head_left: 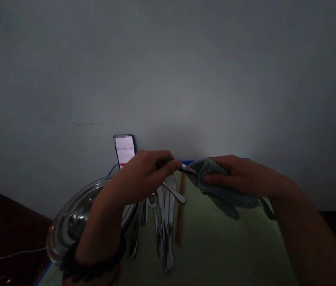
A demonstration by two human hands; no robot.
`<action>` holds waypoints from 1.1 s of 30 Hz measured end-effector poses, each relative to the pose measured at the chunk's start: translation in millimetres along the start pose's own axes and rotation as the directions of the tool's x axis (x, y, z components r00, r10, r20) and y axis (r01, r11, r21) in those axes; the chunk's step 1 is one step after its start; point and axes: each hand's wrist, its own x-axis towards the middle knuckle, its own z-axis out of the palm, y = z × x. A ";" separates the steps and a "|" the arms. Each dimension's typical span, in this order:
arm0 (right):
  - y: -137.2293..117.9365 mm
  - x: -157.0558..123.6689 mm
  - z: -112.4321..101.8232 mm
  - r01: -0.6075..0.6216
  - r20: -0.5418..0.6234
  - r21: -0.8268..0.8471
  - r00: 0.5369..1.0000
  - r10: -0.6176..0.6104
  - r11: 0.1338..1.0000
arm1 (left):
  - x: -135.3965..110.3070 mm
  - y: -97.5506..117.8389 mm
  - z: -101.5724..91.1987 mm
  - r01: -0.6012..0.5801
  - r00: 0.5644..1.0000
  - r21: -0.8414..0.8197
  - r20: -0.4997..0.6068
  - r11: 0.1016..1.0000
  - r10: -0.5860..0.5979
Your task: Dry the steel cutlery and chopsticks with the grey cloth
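Observation:
My left hand [152, 167] is closed round a piece of metal cutlery [189, 169]. Only a narrow, shiny length of it shows past my thumb, so I cannot tell its kind. A grey-green cloth [224, 194] is pinched in my right hand [230, 172], its loose end hanging down. The far end of the cutlery meets the cloth's left edge. Beneath my left hand, several metal spoons and other cutlery [168, 258] lie in a loose bunch. A pair of brown chopsticks [180, 216] lies along their right side.
A large shiny metal bowl or lid [63, 222] sits at the left, partly behind my left forearm. A phone [125, 149] showing a running timer leans on the grey wall [185, 79]. Everything stands on a pale green table [215, 250] with a blue edge. A white cable [12, 256] runs at lower left.

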 end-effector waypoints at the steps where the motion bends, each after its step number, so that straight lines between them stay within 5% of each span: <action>1: 1.3 -1.0 -2.1 -0.010 0.001 -0.011 1.000 0.010 1.000 | -0.1 -1.4 -0.7 0.007 1.000 0.005 -0.013 1.000 -0.007; 8: 9.4 1.4 -5.5 -0.055 -0.085 -0.144 0.995 0.043 0.988 | -1.5 -16.0 -2.9 0.108 0.992 0.067 -0.066 0.992 -0.104; 16: -0.4 5.2 -2.2 -0.018 -0.230 -0.163 0.973 -0.020 0.987 | -10.2 -3.0 -2.6 0.075 0.983 0.013 0.167 0.997 -0.076; 23: -9.4 6.7 3.4 0.029 -0.286 -0.132 0.956 -0.067 0.991 | -7.2 -2.0 -2.6 0.081 0.991 0.051 0.103 0.995 -0.086; 28: -10.0 7.8 7.9 0.087 -0.442 -0.004 0.894 -0.080 0.996 | -7.9 6.3 -3.8 0.046 0.999 0.052 -0.002 0.998 -0.046; 33: -12.3 8.3 9.0 0.076 -0.427 0.017 0.902 -0.061 0.997 | -9.1 11.1 -5.7 0.046 0.996 0.079 -0.084 0.996 -0.040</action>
